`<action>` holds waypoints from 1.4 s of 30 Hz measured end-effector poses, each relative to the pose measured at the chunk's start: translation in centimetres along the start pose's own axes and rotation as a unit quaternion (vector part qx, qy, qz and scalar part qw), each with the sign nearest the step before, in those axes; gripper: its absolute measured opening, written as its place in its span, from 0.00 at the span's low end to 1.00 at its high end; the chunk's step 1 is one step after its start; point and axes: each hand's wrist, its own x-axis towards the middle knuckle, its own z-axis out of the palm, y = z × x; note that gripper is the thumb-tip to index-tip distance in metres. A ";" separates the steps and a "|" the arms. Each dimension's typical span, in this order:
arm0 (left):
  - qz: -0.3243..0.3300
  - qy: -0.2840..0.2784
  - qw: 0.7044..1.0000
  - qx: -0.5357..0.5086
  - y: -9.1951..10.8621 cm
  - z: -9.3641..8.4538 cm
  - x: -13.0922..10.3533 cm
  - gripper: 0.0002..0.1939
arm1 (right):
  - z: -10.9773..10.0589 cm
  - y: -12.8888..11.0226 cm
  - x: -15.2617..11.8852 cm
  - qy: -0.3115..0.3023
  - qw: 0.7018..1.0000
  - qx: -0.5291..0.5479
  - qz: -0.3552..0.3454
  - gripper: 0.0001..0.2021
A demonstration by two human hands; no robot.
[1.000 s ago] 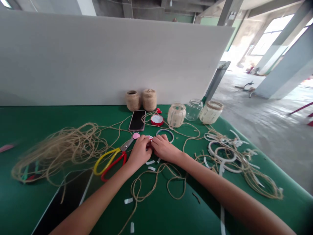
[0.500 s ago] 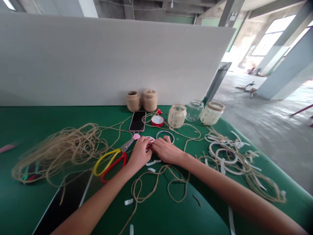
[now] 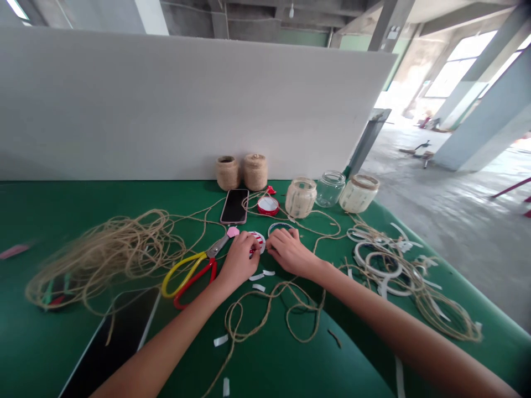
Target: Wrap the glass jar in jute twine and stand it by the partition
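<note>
Head view: the table's (image 3: 282, 367) right edge slants well beyond the right hand (image 3: 291, 250); twine (image 3: 234, 335) loops below both hands. The left hand (image 3: 241, 255) grips the red-and-white disc (image 3: 261, 241); the right, since parted from it, sits by the ring (image 3: 280, 224), grip unclear.

A slim gap split left hand (image 3: 241, 257) from right hand (image 3: 291, 250) — but scissors (image 3: 213, 252) guarded the left flank, and twine loops (image 3: 269, 300) sprawled across the near side!

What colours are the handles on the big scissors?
One is a yellow handle, the other a red handle. The head view shows them best.
</note>
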 end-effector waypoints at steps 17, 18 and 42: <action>0.011 0.007 1.000 0.012 0.1 0.0 -0.1 0.06 | 0.3 2.0 -0.3 -0.031 0.999 0.036 0.026 0.27; 0.011 0.007 1.000 0.013 0.1 0.0 -0.1 0.06 | 0.4 2.2 -0.3 -0.031 0.998 0.045 0.028 0.26; 0.019 0.011 0.999 0.026 0.1 0.1 -0.1 0.06 | -0.2 2.9 0.4 0.019 0.986 0.071 0.152 0.04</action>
